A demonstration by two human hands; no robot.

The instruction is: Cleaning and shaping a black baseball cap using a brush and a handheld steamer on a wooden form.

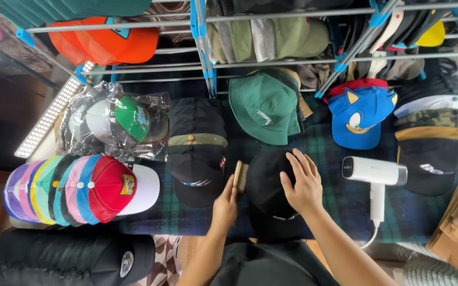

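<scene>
Left hand: the left hand [225, 204] is closing around a small wooden-backed brush [240, 176], gripping its lower end just left of the frame's centre.
Right hand: the right hand [304, 182] is lying flat with fingers spread wide, pressing on the crown of a plain black fabric cap [269, 193]; it is gripping nothing.
Cap's place: the black cap is sitting at lower centre on the dark green-and-blue plaid cloth [335, 201], directly between the two hands, brim end towards the bottom edge.
Key relation: the brush is standing with its long axis running up the frame, touching or just beside the cap's left flank; the cap lies to the right of the brush, so the left hand is nearer that side while the right is already resting on top.
Left of the hands: a stack of black caps [197, 153] with an olive brim among them is lying just beside the brush; further left, a row of nested pastel and red caps [80, 188] and caps bagged in clear plastic [115, 124].
Right of the hands: a white handheld steamer-like appliance [375, 175] with a cord is lying near the right hand.
Upper frame: a green bucket hat [263, 106], a blue cartoon-faced cap [359, 114] and a metal rack with blue joints [202, 47] holding more hats.
</scene>
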